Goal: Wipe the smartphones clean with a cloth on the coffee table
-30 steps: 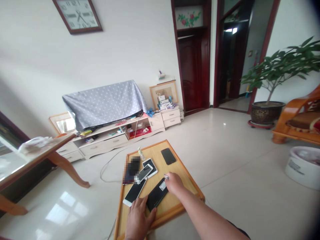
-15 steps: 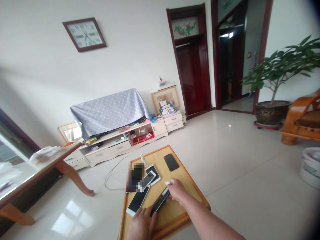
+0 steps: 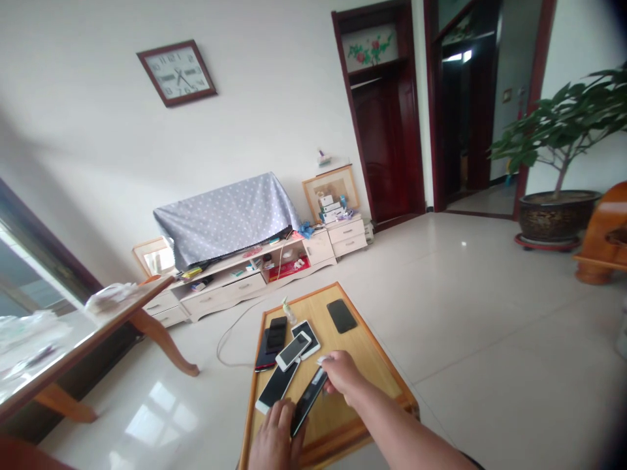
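Over the near part of a small wooden table (image 3: 362,352), a black smartphone (image 3: 307,401) is held tilted between my two hands. My left hand (image 3: 275,436) grips its lower end, thumb along the near edge and fingers on the far side. My right hand (image 3: 341,376) is closed at the upper end and pinches a small white piece (image 3: 322,360) whose material I cannot make out. Beside my left hand lies a large white-framed phone (image 3: 277,386). A smaller white phone (image 3: 293,350) rests overlapping another white-framed device (image 3: 309,341).
A black phone (image 3: 341,316) lies at the table's far right. Dark phones (image 3: 277,334) overlap at the left near a pump bottle (image 3: 289,312). A cable (image 3: 230,329) runs across the floor. Another table (image 3: 147,294) stands left, and a potted plant (image 3: 558,215) right.
The view has swung a little, so the room sits farther right. The phone in my hands is tipped slightly differently; both hands keep their hold.
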Demonstrator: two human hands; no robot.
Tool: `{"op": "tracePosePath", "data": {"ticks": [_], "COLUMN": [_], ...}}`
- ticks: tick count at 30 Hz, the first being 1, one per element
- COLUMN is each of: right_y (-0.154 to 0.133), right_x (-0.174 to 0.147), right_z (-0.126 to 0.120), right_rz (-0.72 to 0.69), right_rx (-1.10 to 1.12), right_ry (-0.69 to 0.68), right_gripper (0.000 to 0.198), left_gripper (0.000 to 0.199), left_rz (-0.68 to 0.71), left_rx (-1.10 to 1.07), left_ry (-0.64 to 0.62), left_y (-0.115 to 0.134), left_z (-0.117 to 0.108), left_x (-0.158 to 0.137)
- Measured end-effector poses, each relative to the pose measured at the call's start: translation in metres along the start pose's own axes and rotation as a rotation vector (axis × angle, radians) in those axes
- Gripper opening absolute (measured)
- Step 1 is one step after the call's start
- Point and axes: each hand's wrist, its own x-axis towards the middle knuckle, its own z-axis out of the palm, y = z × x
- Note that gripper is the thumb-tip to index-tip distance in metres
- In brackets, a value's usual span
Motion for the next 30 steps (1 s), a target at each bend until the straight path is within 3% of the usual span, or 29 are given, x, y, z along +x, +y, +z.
{"op": "tracePosePath", "data": {"ticks": [4, 8, 11, 14, 22, 27, 30], "right_y": [-0.015, -0.032, -0.041, -0.044, -0.043, -0.033, -0.033], "right_x": [-0.012, -0.025, -0.042, -0.055, -0.069, -0.121, -0.124], "right_z": [-0.008, -0.023, -0.028, -0.032, -0.040, -0.017, -0.016], "right_rz": [-0.060, -0.137, -0.214, -0.275, -0.477, -0.559, -0.607], "right_rx": [0.072, 0.141, 0.235, 0.283, 0.048, -0.109, -0.154], "right_ry": [-0.030, -0.027, -0.159, -0.242, -0.122, -0.240, -0.261], "right_gripper": [0.026, 0.033, 0.035, 0.035, 0.028, 0.021, 0.021], "left_gripper": [0.035, 0.039, 0.044, 0.045, 0.038, 0.024, 0.023], "left_rz": [-0.023, -0.212, -0.310, -0.309, -0.260, -0.231, -0.241], "left_rx": [-0.205, -0.395, -0.499, -0.570, -0.642, -0.599, -0.599], "left_ry": [0.026, 0.122, 0.162, 0.169, 0.137, 0.155, 0.186], "left_y": [0.018, 0.034, 0.046, 0.062, 0.098, 0.092, 0.091], "left_z": [-0.008, -0.009, -0.008, -0.011, -0.027, -0.022, -0.022], "left_x": [-0.007, -0.014, -0.019, -0.021, -0.014, -0.011, -0.012]}}
